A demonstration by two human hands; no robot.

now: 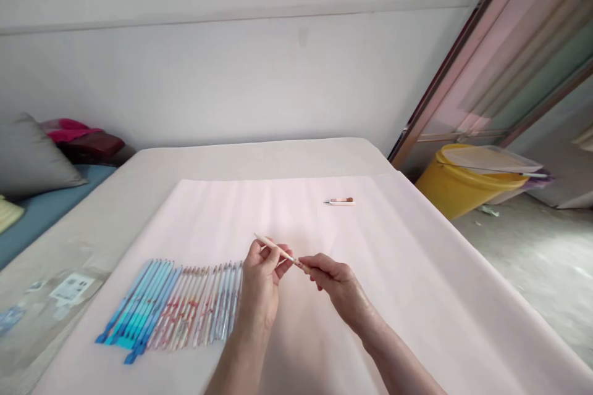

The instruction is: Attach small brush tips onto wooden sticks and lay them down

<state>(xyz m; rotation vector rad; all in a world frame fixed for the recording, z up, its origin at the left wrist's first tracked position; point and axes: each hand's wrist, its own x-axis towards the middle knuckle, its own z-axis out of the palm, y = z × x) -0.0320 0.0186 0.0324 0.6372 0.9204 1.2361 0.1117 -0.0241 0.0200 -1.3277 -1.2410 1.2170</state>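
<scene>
the pink cover (370, 296) looks smooth and matt. over it, the raised pen (265, 240) looks smooth; on its left part, the pen row (152, 296) is glossy plastic. right of it, a smooth plastic bucket (456, 188); beyond its left edge, a matt cloth cushion (34, 160).

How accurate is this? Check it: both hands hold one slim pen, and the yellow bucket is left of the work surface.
The side is wrong: the head view shows the yellow bucket right of the work surface. The left hand and right hand do hold one slim pen.
</scene>
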